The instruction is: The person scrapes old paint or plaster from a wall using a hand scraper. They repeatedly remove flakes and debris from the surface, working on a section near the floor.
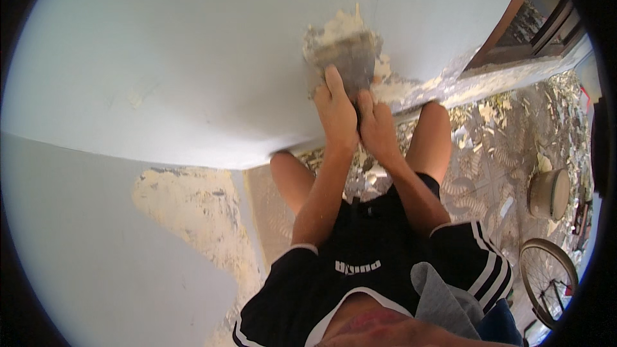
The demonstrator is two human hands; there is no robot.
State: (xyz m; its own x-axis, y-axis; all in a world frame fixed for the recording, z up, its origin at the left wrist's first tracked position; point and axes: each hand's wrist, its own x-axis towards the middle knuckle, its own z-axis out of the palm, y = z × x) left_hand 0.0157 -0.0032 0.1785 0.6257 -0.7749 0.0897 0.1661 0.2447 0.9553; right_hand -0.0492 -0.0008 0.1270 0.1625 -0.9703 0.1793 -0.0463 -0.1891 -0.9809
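Note:
Both my hands grip one wide scraper (pixel 355 60) against the pale painted wall (pixel 193 58). My left hand (pixel 339 113) wraps the dark handle from the left, its thumb lying on the flat grey blade. From the right, my right hand (pixel 378 125) closes on the same handle, thumb pointing up towards the blade. Around the blade's far edge, a patch of bared, cream-coloured wall (pixel 340 23) shows ragged paint edges. More stripped wall (pixel 400 87) runs to the right of the blade. The handle is mostly hidden by my fingers.
Paint flakes (pixel 491 111) litter the patterned tile floor (pixel 487 168). A round, drum-like container (pixel 540 195) stands at the right, near a bicycle wheel (pixel 525 270). A framed opening (pixel 544 33) interrupts the wall at upper right. The left side wall (pixel 96 231) bears another stripped patch (pixel 193 202).

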